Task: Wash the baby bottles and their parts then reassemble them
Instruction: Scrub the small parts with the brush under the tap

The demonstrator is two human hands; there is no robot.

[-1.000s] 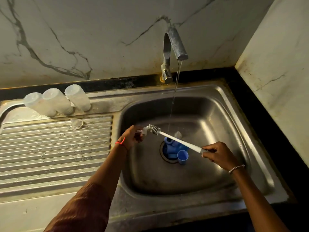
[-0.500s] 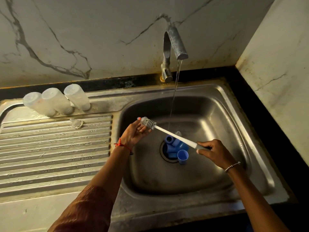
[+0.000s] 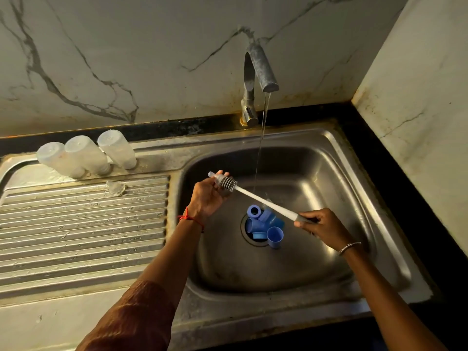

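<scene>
Three cloudy bottle bodies point(image 3: 86, 154) stand mouth-down in a row, touching one another, on the drainboard point(image 3: 83, 224) at about ten o'clock from the basin; nothing can be made out inside them. One clear teat point(image 3: 116, 187) lies alone on the ribs just below the row, at five o'clock from the rightmost bottle.

One steel sink basin point(image 3: 316, 173) holds a heap of blue parts point(image 3: 264, 220) piled over its drain at the centre. Roughly five pieces can be counted, rings and caps, though they overlap and the count is unsure. One small blue cup point(image 3: 275, 236) leans at the heap's five o'clock edge, its open mouth facing up.

One tap point(image 3: 258, 69) at the basin's twelve o'clock runs a thin stream of water point(image 3: 262, 138) that falls just behind the heap.

One bottle brush point(image 3: 260, 198) spans the basin above the parts. The right hand point(image 3: 326, 224), at three o'clock from the drain, is wrapped round its grey grip. The left hand point(image 3: 206, 196), at ten o'clock, curls its fingers round a small clear part point(image 3: 214, 175) held against the bristle head; whether the bristles are inside it cannot be told.
</scene>
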